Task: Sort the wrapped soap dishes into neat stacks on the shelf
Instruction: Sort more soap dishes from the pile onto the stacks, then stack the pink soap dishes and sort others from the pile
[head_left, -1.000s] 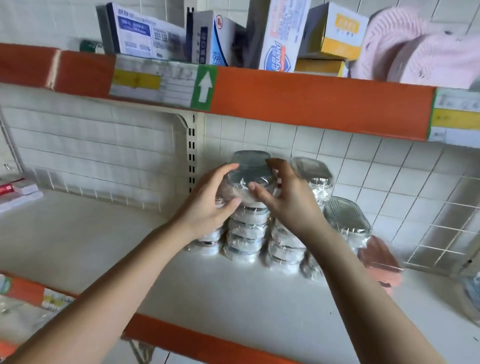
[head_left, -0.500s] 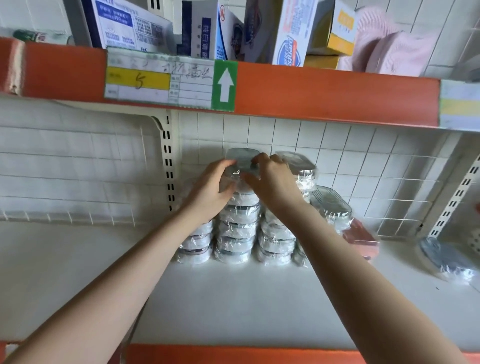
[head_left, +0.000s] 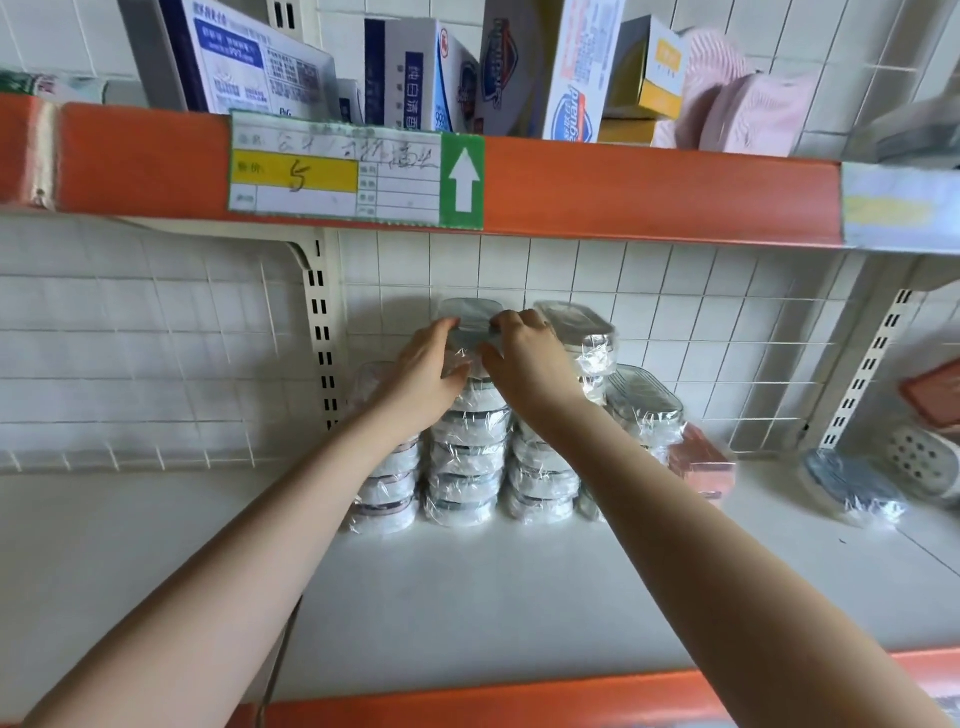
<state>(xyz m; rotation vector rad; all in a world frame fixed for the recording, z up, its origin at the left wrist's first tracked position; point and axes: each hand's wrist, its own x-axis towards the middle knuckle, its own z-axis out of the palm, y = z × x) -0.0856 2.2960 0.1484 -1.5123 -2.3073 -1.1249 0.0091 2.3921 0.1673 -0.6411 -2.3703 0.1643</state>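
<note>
Stacks of plastic-wrapped soap dishes (head_left: 467, 457) stand side by side against the tiled back wall of the white shelf (head_left: 467, 597). My left hand (head_left: 423, 374) and my right hand (head_left: 524, 358) both grip the top wrapped dish (head_left: 470, 317) of the tall middle stack, fingers curled around its two ends. A shorter stack (head_left: 387, 493) stands on the left, partly hidden by my left forearm. Another stack (head_left: 576, 332) rises on the right, with a tilted wrapped dish (head_left: 644, 400) leaning beside it.
A pink wrapped item (head_left: 701, 462) lies right of the stacks. Further right lie a dark wrapped dish (head_left: 852, 488), a white perforated dish (head_left: 919, 462) and an orange item (head_left: 935, 395). The orange-edged upper shelf (head_left: 623, 187) holds soap boxes and pink items close above.
The view has shifted slightly left and down. Both hands stay on the top dish of the middle stack and have settled it lower onto the stack.
</note>
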